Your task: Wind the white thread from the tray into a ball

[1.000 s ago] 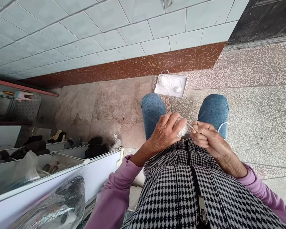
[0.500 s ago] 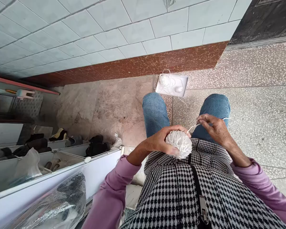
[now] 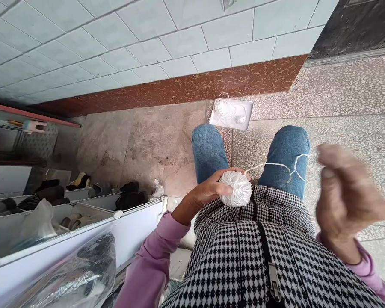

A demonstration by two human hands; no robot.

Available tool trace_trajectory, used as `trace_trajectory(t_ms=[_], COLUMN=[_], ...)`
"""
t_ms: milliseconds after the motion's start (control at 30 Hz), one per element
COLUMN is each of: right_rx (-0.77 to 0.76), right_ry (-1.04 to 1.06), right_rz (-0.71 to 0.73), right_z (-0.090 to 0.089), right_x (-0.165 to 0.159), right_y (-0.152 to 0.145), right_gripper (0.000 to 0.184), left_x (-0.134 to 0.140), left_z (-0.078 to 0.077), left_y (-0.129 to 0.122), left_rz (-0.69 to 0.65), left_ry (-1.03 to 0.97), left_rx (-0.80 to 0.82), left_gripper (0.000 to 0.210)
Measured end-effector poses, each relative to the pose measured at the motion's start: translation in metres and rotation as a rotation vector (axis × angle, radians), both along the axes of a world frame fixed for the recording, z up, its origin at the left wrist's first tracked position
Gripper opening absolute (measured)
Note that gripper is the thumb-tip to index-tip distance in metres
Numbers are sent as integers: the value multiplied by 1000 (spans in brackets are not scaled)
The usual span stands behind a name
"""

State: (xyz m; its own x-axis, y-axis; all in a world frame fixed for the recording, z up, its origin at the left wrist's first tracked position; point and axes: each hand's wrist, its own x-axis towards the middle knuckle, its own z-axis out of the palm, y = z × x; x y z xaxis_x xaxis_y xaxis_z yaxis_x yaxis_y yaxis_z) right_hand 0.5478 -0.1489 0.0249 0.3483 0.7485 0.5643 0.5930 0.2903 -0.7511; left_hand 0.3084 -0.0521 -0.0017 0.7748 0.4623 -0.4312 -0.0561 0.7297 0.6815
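My left hand (image 3: 213, 187) is wrapped round a ball of white yarn (image 3: 236, 190) held above my lap. From the top of the ball a loose yarn strand (image 3: 274, 163) runs right across my knee, bending into a slack curve. It leads up to the fingertips of my right hand (image 3: 348, 192), which is raised at the right and blurred by motion. The fingers of that hand look closed where the strand meets them. A shallow white box (image 3: 250, 114) lies on the floor beyond my knees, with a larger ball and a smaller ball of white yarn inside.
A tiled wall (image 3: 179, 45) with a brown base runs behind the box. To the left, a white rack (image 3: 131, 218) with compartments holds shoes and plastic bags. A clear plastic-wrapped item (image 3: 83, 269) lies at lower left. Speckled floor (image 3: 340, 141) extends to the right.
My right hand has moved right and closer to the camera, drawing out a longer length of strand. The ball in my left hand has turned and shifted slightly left and up.
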Motion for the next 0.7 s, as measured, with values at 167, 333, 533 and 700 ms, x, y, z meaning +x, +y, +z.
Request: trace_trajectory(t_ms=[167,333,533,700], right_rx=[-218,-209,-380,-773], right_ry=[89,95,175,151], right_rz=[570,544,584,355], right_z=[-24,-41,-57,-81], right_x=[-32,-32,47,189], right_y=[-1,6,10,4], right_gripper=[49,24,21,55], left_x=[-5,-8,-30,-98], left_z=[-5,-10,-7,12], left_y=[-2,-10,-5,31], left_rz=[-109,-130,-193,-259], left_ry=[-47,-76,-67,72], left_rx=[57,108,148,457], left_gripper=[67,84,83,71])
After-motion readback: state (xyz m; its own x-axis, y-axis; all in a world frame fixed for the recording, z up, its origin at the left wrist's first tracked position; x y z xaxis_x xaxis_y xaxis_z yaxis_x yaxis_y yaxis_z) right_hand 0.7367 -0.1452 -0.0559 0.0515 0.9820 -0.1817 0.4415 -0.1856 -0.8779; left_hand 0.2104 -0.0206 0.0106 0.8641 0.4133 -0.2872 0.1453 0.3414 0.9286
